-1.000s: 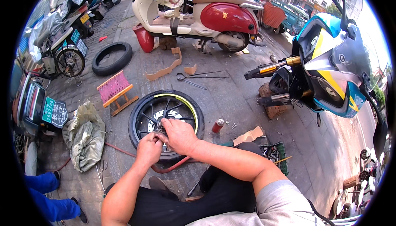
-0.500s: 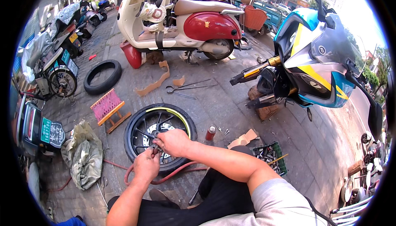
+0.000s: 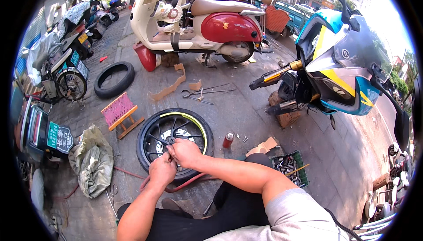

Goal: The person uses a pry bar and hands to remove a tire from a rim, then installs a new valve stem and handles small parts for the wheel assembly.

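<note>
A black motorcycle wheel [image 3: 143,148] with a yellow-green rim stripe and a pale brake disc lies flat before me. My right hand [image 3: 185,153] is closed over its near part, close to the hub. Just below and to its left, my left hand [image 3: 162,169] is closed too, its fingertips meeting those of the right. Whatever the fingers hold is hidden under them. A red hose [image 3: 187,182] curves along the near side of the tyre. Beyond the wheel, a small metal piece [image 3: 201,94] shows beside long thin metal tools [image 3: 216,91].
Right of the wheel stand a red spray can [image 3: 228,140] and a green tray [image 3: 305,178] of metal parts. A pink-seated stool [image 3: 118,110], a loose tyre [image 3: 113,80] and a crumpled sack [image 3: 91,161] are left. A red-and-cream scooter [image 3: 229,27] and a blue motorcycle [image 3: 339,65] stand beyond.
The metal tool seen between my hands earlier no longer shows there. A small metal piece now appears by the long thin tools. My right hand has shifted slightly closer to my left.
</note>
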A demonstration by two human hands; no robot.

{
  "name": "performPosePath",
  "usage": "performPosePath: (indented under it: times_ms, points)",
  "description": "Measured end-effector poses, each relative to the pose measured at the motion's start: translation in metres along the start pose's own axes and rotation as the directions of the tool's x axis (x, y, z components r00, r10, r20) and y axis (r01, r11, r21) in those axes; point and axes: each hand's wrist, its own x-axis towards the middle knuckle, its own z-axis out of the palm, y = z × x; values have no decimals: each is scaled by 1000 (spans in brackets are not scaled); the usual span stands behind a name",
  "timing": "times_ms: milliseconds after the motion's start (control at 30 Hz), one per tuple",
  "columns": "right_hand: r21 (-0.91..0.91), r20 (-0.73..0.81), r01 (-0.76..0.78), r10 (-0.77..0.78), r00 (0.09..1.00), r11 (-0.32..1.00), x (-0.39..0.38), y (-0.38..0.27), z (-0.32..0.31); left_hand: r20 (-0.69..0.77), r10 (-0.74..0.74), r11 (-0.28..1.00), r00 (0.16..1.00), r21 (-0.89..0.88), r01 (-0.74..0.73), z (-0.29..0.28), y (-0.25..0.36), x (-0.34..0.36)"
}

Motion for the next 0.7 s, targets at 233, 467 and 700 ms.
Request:
performPosePath:
  times_ms: [233,467,700]
  points:
    - [-12,160,116,-112,981,993,-10,0,-22,170,-18,982,985,-181,49,14,-21,5]
    - [-8,356,130,-119,927,991,-1,12,-62,151,-51,878,987,-465,117,-3,-27,11]
    - [-429,528,-19,268,806,903,35,185,-78,79,-123,945,989,-295,141,1,-49,10]
